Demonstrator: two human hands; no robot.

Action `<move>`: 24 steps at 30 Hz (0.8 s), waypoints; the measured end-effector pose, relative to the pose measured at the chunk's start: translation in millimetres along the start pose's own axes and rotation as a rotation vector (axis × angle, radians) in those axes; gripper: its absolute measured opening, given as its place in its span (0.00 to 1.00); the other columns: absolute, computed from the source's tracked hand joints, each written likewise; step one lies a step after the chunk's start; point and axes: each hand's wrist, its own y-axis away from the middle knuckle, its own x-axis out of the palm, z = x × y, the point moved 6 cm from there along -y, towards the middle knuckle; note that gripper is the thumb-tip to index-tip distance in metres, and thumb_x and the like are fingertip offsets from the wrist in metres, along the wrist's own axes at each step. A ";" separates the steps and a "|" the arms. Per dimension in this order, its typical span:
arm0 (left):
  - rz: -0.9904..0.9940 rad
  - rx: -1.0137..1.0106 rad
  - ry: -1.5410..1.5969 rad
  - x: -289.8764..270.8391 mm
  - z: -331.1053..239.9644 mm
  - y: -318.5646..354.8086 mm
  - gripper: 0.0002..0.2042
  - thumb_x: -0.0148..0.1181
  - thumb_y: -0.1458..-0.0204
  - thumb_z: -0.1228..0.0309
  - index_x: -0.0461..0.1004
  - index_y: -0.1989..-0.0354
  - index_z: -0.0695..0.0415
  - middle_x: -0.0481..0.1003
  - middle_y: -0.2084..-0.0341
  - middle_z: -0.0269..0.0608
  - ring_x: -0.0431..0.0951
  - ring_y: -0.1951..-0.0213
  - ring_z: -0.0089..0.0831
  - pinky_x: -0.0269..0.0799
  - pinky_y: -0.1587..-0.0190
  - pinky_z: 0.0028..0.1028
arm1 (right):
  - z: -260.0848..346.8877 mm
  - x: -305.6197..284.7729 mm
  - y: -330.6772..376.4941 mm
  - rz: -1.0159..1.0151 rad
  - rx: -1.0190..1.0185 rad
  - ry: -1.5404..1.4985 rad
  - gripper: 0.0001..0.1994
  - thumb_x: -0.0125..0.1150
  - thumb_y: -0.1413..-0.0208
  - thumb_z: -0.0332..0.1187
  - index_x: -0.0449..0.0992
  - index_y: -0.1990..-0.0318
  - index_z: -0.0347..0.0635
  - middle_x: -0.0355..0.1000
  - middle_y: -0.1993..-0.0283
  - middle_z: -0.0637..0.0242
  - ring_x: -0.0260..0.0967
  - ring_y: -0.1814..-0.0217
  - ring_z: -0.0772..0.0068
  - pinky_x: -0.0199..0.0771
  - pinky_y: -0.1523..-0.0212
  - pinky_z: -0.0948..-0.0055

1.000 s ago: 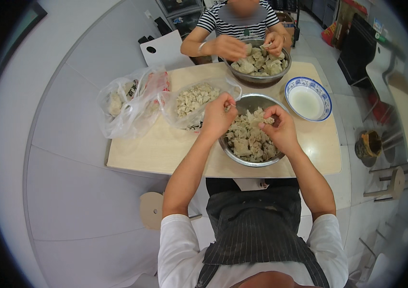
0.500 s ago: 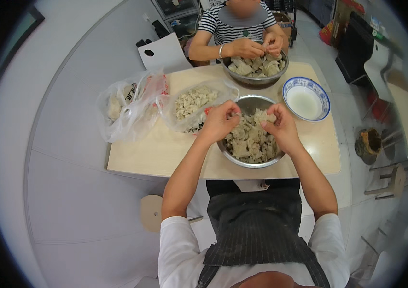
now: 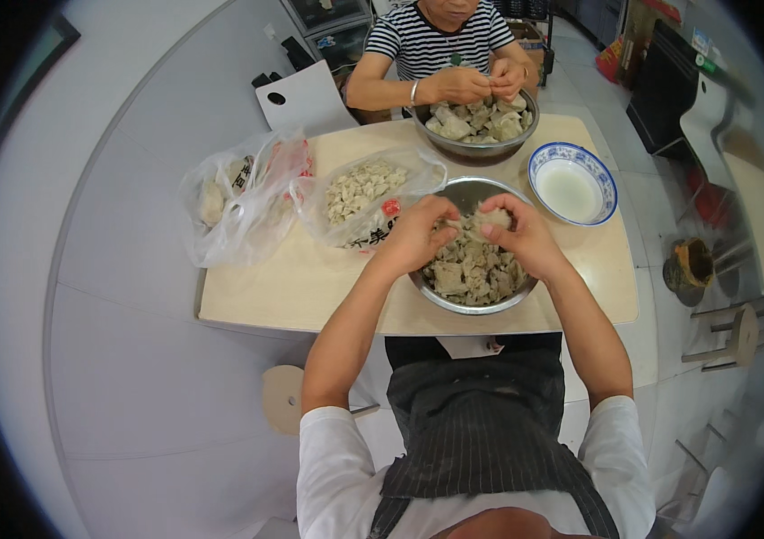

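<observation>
Over a steel bowl (image 3: 476,308) heaped with torn, pale beige-grey food pieces (image 3: 472,269), both hands are close together. My right hand (image 3: 523,238) grips a pale, ragged food piece (image 3: 492,218) between thumb and fingers. Next to it, my left hand (image 3: 420,235) is closed in a pinch at the left side of this piece, on a thin part of it. Its exact kind is hard to tell; it looks like soaked mushroom. A clear plastic bag (image 3: 418,162) holding small pale pieces (image 3: 360,189) lies just beyond my left hand.
Across the table (image 3: 265,292), a person's hands (image 3: 481,83) work over another steel bowl (image 3: 481,153) of larger pale pieces. A blue-and-white bowl (image 3: 611,193) of cloudy liquid stands right. Another plastic bag (image 3: 247,193) lies left. Stools (image 3: 283,400) stand by the table.
My hands have drawn closer together over the bowl, the left moving right and slightly down. The piece in my right hand has shifted left. The person opposite has raised their head slightly.
</observation>
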 end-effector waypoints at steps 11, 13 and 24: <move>-0.026 -0.302 0.193 13.0 0.0 -3.9 0.08 0.64 0.59 0.78 0.74 0.70 0.62 0.74 0.81 0.39 0.74 0.76 0.24 0.70 0.71 0.26 | -27.3 10.9 -2.6 0.043 0.052 -0.279 0.13 0.62 0.47 0.20 0.70 0.54 0.37 0.69 0.57 0.68 0.70 0.58 0.79 0.76 0.61 0.77; -0.097 -0.320 0.143 7.1 9.5 -6.1 0.07 0.64 0.59 0.78 0.74 0.71 0.63 0.74 0.81 0.41 0.75 0.76 0.25 0.71 0.70 0.26 | -26.2 9.1 -0.4 0.025 0.062 -0.357 0.13 0.62 0.47 0.19 0.70 0.54 0.36 0.70 0.57 0.67 0.70 0.58 0.78 0.76 0.62 0.76; 0.107 -0.463 0.519 26.1 0.7 -1.8 0.05 0.58 0.40 0.71 0.70 0.63 0.59 0.71 0.77 0.29 0.69 0.77 0.16 0.65 0.75 0.19 | -20.6 9.6 -6.8 0.021 -0.019 -0.127 0.14 0.67 0.49 0.26 0.72 0.57 0.38 0.71 0.60 0.72 0.67 0.61 0.83 0.69 0.58 0.79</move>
